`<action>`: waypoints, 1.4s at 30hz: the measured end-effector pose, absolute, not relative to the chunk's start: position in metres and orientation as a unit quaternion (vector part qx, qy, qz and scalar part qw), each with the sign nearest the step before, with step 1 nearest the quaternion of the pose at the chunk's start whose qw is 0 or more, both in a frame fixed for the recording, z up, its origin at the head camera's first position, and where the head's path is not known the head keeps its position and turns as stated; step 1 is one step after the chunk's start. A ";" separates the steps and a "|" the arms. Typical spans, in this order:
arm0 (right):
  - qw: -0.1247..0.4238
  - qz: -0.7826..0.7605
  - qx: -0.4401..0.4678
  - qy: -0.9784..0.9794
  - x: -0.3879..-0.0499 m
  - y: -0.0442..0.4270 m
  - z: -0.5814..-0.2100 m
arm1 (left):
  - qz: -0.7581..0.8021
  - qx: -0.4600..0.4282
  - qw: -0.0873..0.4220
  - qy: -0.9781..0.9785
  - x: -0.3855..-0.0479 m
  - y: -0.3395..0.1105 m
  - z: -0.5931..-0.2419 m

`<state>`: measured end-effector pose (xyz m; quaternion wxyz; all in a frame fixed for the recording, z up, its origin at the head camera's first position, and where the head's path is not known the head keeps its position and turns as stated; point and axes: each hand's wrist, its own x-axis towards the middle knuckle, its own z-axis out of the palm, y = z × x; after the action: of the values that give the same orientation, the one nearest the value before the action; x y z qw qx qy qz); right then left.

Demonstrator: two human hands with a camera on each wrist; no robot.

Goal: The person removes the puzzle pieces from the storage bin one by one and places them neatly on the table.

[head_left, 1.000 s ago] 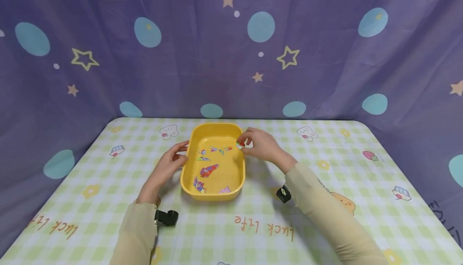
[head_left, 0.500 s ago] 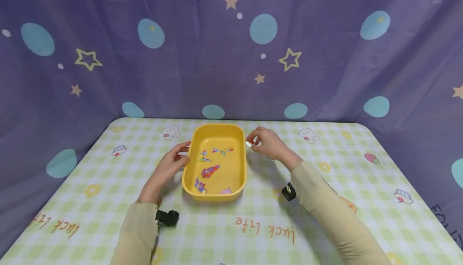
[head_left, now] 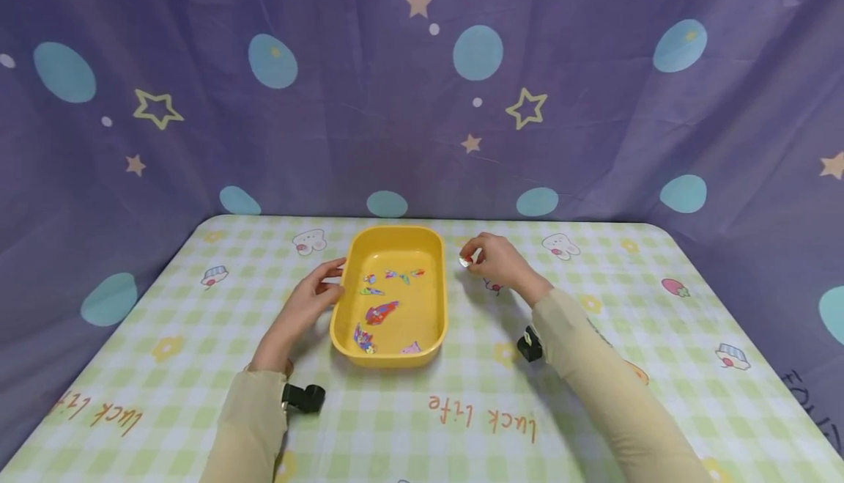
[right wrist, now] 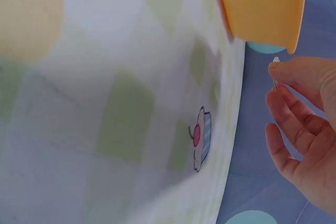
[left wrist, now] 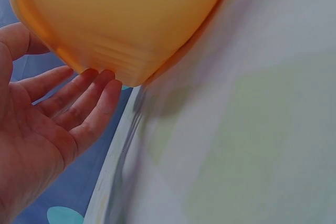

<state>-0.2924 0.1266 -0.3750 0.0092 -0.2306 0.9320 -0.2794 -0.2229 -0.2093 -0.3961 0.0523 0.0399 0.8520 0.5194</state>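
A yellow plastic tub stands near the middle of the table. Several small, flat, brightly printed cut-outs lie in it, among them a red one, a blue-and-red one and a pink one. My left hand rests its fingertips against the tub's left wall, fingers loosely extended, as the left wrist view also shows. To the right of the tub, my right hand pinches a small, thin, shiny cut-out between thumb and fingers, above the table. The right wrist view shows this cut-out edge-on.
A green-and-white checked cloth with printed drawings and lettering covers the table. Behind the far edge hangs a purple curtain with stars and pale blue ovals. Each wrist wears a black camera.
My right hand has moved right, from over the tub's right rim to outside it, with the cut-out still pinched. The left hand and the tub have stayed in place.
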 end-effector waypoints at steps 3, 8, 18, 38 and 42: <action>0.019 -0.276 -0.218 0.936 -0.296 0.127 -0.378 | 0.523 0.043 0.052 0.850 -0.222 -0.211 -0.397; 0.025 -0.260 -0.206 0.943 -0.302 0.131 -0.383 | 0.524 0.043 0.051 0.849 -0.222 -0.211 -0.398; 0.060 -0.233 -0.149 0.959 -0.309 0.137 -0.393 | 0.522 0.034 0.053 0.850 -0.222 -0.211 -0.397; 0.059 -0.253 -0.137 0.956 -0.312 0.140 -0.404 | 0.532 0.034 0.051 0.845 -0.223 -0.210 -0.398; 0.063 -0.260 -0.135 0.954 -0.311 0.139 -0.404 | 0.528 0.036 0.049 0.847 -0.223 -0.210 -0.398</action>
<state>-0.3111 0.1392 -0.4042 0.0631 -0.1355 0.9539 -0.2602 -0.2226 -0.2102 -0.3982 0.0491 0.0361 0.8469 0.5282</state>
